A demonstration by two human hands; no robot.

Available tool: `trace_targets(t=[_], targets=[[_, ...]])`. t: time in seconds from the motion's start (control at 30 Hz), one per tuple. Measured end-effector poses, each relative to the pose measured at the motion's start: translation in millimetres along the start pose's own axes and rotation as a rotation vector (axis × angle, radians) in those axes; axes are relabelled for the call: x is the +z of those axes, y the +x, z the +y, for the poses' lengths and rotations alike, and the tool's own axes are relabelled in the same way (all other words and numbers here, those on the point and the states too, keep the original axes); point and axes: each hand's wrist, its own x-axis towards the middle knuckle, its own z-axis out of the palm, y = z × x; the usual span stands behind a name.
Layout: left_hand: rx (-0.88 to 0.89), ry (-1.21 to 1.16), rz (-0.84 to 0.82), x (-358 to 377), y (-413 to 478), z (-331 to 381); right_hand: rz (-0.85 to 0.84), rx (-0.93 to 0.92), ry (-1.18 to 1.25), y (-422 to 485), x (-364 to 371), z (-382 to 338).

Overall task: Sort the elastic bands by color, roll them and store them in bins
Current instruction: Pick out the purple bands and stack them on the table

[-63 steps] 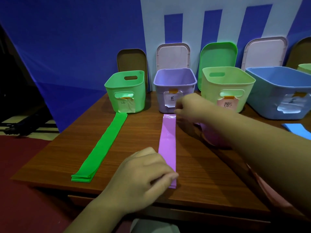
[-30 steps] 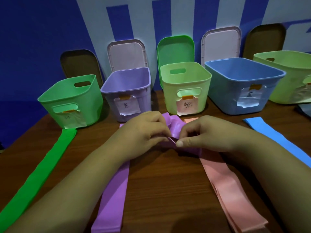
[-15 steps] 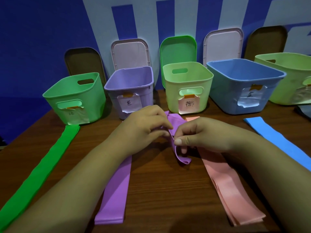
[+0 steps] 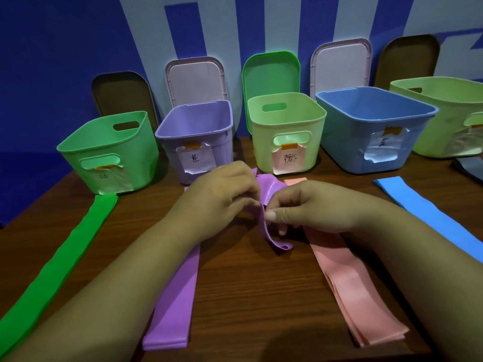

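Note:
A purple elastic band (image 4: pixel 173 307) lies lengthwise on the wooden table (image 4: pixel 248 296), its far end lifted and bunched. My left hand (image 4: pixel 217 197) and my right hand (image 4: pixel 308 207) both pinch that folded far end, and a short flap (image 4: pixel 277 244) curls down between them. A green band (image 4: pixel 52 270) lies at the left, a pink band (image 4: pixel 350 278) just right of my hands, a blue band (image 4: pixel 428 215) at the right. Behind stand a green bin (image 4: pixel 109 155), a purple bin (image 4: pixel 196 137), a pale green bin (image 4: pixel 287 129) and a blue bin (image 4: pixel 371 121).
Another pale green bin (image 4: pixel 444 113) stands at the far right with a dark band (image 4: pixel 467 168) in front of it. Several lids lean on the blue and white wall behind the bins. The table's near edge runs along the bottom of the view.
Both hands moved from the band's two ends to its far end, lifted it and folded it over. In the last half second the hands and the flap have barely moved.

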Motion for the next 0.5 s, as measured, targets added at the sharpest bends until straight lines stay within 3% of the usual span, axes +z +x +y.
trace_targets(t=[0.5], targets=[[0.064, -0.023, 0.13, 0, -2, 19, -0.032, -0.046, 0.22, 0, -3, 5]])
